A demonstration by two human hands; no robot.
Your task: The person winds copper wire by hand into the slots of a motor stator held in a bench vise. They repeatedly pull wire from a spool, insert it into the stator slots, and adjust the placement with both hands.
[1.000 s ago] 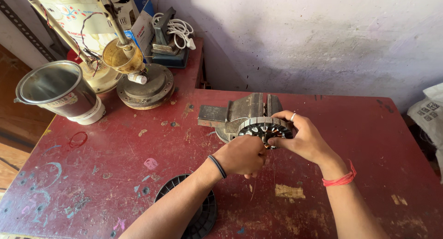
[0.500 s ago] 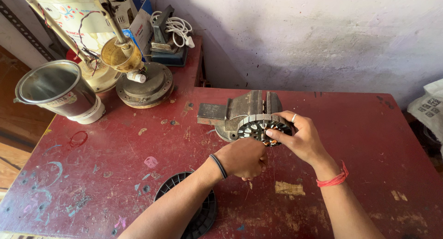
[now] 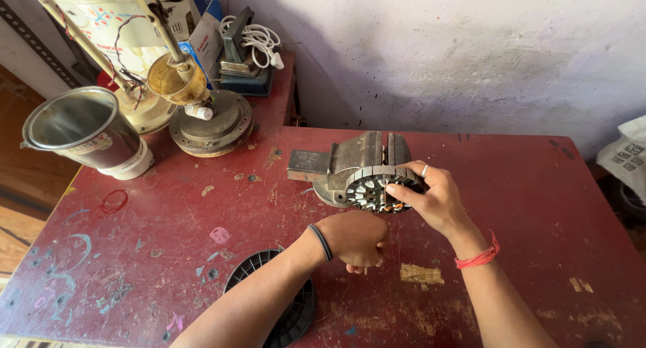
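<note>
Our right hand [image 3: 434, 200] gripped the slotted stator [image 3: 377, 188] at the vise [image 3: 356, 161], while our left hand [image 3: 356, 239], fisted, sat just below.

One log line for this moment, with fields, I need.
right hand: holds round motor core at vise | left hand: closed fist near table

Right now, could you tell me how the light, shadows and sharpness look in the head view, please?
Head view: even daylight, sharp at the centre; the right hand on the stator and the left hand are crisp, with soft shadows beneath them on the table; mild glare on the steel jar; edges bend with wide-angle distortion.
</note>
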